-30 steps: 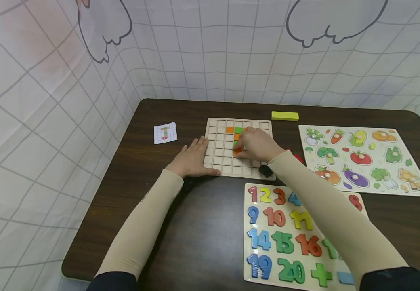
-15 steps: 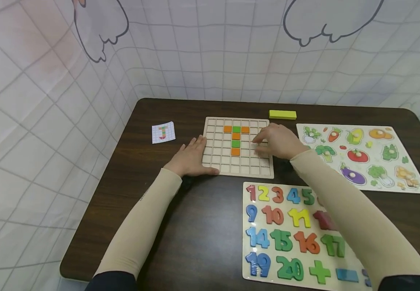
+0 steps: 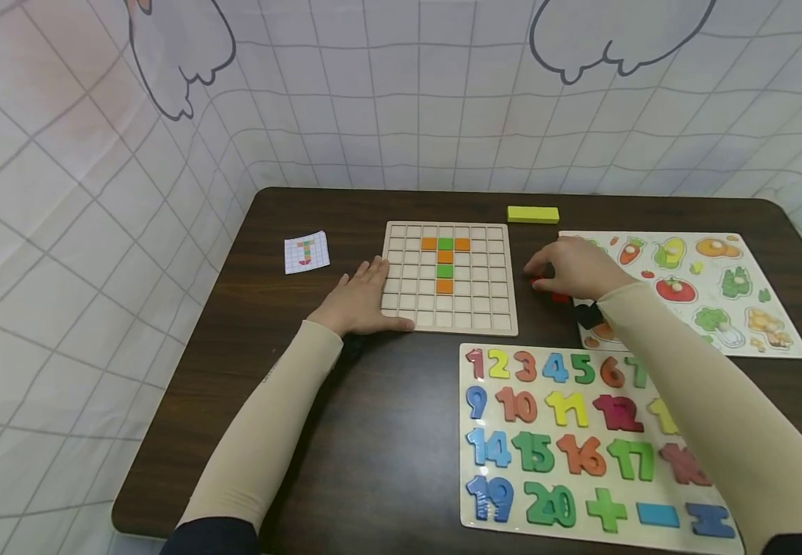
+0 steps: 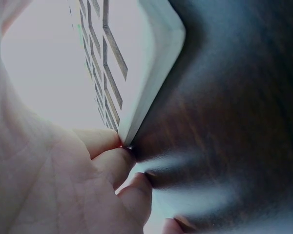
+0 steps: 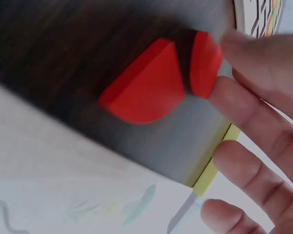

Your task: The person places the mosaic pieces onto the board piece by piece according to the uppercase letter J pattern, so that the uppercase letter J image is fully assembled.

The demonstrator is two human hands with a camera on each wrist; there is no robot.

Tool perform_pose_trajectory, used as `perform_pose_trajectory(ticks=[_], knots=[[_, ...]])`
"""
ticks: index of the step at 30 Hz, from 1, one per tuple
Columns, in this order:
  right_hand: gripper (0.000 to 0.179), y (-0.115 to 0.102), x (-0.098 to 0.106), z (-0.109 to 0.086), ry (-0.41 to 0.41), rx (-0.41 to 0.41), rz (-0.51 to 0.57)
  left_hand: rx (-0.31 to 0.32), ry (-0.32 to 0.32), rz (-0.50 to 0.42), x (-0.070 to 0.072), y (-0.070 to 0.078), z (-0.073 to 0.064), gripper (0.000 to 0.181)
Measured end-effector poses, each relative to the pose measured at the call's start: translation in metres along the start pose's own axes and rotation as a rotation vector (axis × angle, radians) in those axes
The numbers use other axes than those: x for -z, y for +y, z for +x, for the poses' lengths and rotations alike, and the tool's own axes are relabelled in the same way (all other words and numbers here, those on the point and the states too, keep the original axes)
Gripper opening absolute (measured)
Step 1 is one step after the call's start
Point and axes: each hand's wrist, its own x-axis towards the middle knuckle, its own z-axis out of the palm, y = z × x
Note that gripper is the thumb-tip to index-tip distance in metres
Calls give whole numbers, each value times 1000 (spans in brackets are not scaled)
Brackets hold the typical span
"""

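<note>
My left hand (image 3: 359, 302) rests spread over the left edge and near left corner of a wooden grid board (image 3: 408, 281). Its fingertips touch the dark tabletop beside the board's edge (image 4: 151, 92). Orange and green squares (image 3: 445, 271) form a T on the grid. To the right of the board, my right hand (image 3: 571, 267) is at two red pieces on the table. The thumb and index finger pinch the narrower-looking red piece (image 5: 205, 63). Closer to the wrist camera lies the other, a red rounded wedge (image 5: 149, 85), flat on the table. The remaining fingers are bent and loose.
A small pattern card (image 3: 306, 252) lies left of the board. Behind it on the right is a yellow bar (image 3: 533, 214). A vegetable puzzle board (image 3: 699, 266) lies partly under the right wrist. The number puzzle board (image 3: 547, 520) sits in front, under the right forearm.
My right hand has left the orange square at the foot of the T and moved right, off the board, to the red pieces. The left hand stays on the board.
</note>
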Motion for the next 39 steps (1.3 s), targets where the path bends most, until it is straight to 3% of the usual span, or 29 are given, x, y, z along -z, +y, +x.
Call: perform_pose_trajectory(ticks=[6, 14, 21, 29, 39], knots=[[30, 2, -2, 0, -38, -3, -1, 4, 0, 4, 0, -1, 0, 127], [20, 1, -7, 3, 15, 39, -35, 1, 3, 6, 1, -1, -1, 128], [20, -7, -10, 4, 41, 29, -47, -5, 4, -2, 1, 1, -1, 127], [19, -20, -9, 8, 79, 74, -36, -6, 1, -5, 2, 1, -1, 127], [21, -55, -16, 24, 52, 111, -8, -2, 3, -12, 3, 1, -1, 128]])
